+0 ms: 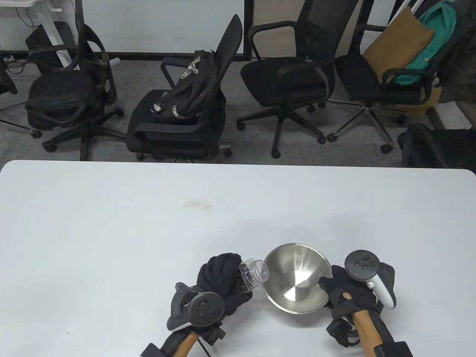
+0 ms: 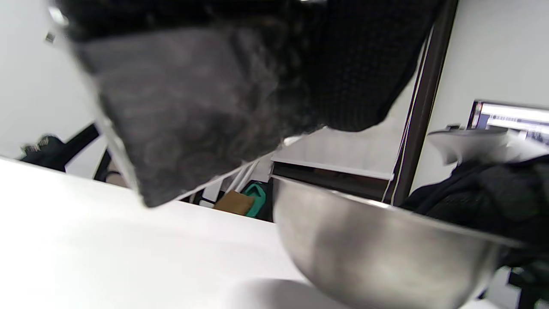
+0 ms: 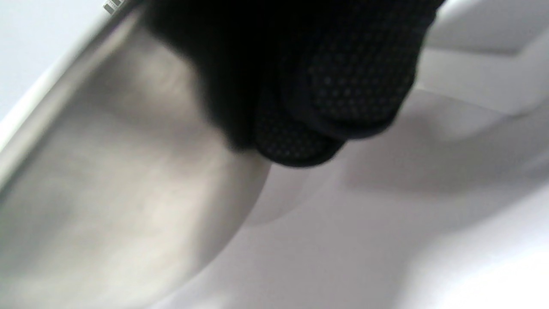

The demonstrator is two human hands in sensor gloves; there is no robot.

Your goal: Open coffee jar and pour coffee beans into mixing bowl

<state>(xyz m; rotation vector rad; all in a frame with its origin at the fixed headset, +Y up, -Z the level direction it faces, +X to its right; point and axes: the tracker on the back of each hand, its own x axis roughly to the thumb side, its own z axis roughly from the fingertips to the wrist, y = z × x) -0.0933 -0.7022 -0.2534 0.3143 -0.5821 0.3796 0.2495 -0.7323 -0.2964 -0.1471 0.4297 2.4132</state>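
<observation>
The lid is already off my coffee jar [image 1: 250, 275] — my left hand [image 1: 219, 279] grips it tipped, mouth at the mixing bowl's [image 1: 297, 279] left rim. My right hand [image 1: 344, 290] holds the bowl's right rim, tilted toward the jar. The bowl looks empty — the pour itself remains.

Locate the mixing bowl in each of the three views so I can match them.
Table view: mixing bowl at lower centre-right, tilted toward the jar, right hand on its right rim.
Left wrist view: lower right, its steel outer wall seen from the side.
Right wrist view: left half, blurred steel wall close up.
Shared landmark: the white table.
</observation>
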